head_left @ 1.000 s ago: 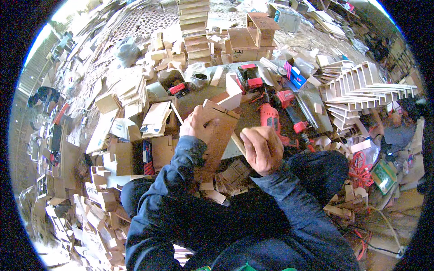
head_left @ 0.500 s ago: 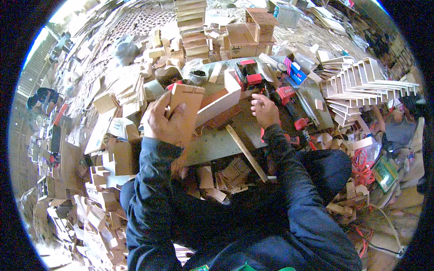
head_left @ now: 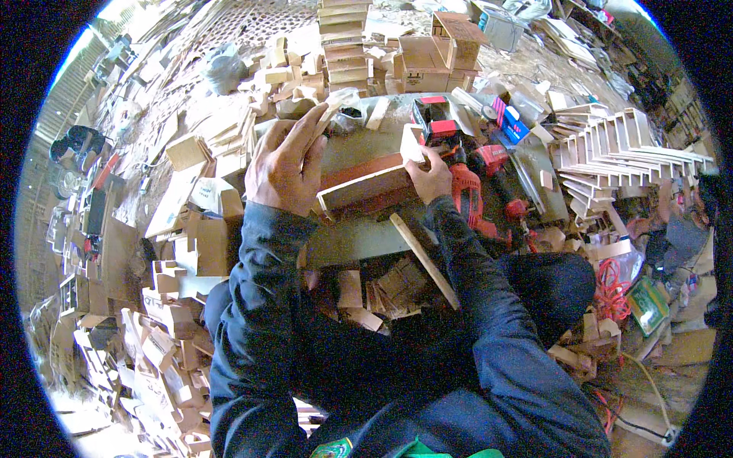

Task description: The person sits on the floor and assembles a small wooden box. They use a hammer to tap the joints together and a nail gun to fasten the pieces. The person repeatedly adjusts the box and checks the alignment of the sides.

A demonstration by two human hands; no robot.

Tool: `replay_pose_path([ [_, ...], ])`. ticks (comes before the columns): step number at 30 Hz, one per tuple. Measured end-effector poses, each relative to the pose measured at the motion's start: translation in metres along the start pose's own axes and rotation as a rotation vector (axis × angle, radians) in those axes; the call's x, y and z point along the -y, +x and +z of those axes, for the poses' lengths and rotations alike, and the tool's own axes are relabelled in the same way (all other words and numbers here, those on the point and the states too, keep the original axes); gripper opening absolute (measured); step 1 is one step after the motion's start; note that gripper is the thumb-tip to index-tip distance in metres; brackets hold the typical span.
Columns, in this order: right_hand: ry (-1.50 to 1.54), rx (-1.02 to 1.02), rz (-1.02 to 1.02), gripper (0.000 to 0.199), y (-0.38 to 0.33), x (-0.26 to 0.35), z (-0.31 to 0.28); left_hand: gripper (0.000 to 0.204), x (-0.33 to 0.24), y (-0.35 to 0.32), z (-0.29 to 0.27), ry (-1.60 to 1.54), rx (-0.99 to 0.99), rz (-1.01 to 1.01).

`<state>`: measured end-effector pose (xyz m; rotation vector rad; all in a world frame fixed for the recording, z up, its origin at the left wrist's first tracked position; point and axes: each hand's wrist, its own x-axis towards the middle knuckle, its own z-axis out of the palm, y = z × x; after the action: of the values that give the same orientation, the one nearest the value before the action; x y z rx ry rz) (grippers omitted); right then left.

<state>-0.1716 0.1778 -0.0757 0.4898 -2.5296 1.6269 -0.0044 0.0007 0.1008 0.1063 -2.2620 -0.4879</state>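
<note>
Status at my remote view: the right hand [head_left: 430,179] has thumb and fingers closed in a pinch on a pale, upright rectangular wooden end panel [head_left: 410,143]. The left hand [head_left: 284,169] is raised with its fingers extended; a pale edge shows near the fingertips, but I cannot tell whether the hand grips anything.

The end panel stands at the right end of a long, reddish-brown wooden trough with a pale front edge [head_left: 365,185]. The trough lies between the two hands, over the flat grey-green surface [head_left: 359,244].

Progress, as I judge it: the long part and its right end panel are in position together. I cannot confirm that the joint is fastened. At the left end I see no matching upright panel, so I rate that end as incomplete.

Outward of the trough, I note a narrow, pale wooden strip [head_left: 424,259] slanting across the near edge. Just right of the right hand lies a red power drill [head_left: 466,195]. Beyond the trough sits a clear plastic bag with dark contents [head_left: 350,114]; farther right, I log a blue printed carton [head_left: 513,128] and a stepped row of thin, pale wooden frames [head_left: 611,149].
</note>
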Motion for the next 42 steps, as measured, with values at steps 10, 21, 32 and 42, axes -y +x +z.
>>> replay_pose_path([
  [10, -0.61, 0.218, -0.217, 0.056, -0.144, -0.011, -0.02, 0.037, -0.004, -0.014, 0.013, 0.112, 0.148, 0.067],
  [21, -0.316, -0.013, -0.128, 0.047, -0.173, -0.042, -0.051, 0.053, 0.003, -0.042, 0.094, 0.231, 0.331, 0.367],
  [32, -0.409, -0.099, -0.211, 0.039, -0.118, -0.062, -0.017, 0.048, 0.014, -0.076, 0.161, 0.113, 0.463, 0.398],
  [42, 0.244, -0.007, 0.018, 0.038, -0.027, -0.002, -0.005, 0.08, 0.051, -0.046, 0.14, 0.108, 0.465, 0.12],
])
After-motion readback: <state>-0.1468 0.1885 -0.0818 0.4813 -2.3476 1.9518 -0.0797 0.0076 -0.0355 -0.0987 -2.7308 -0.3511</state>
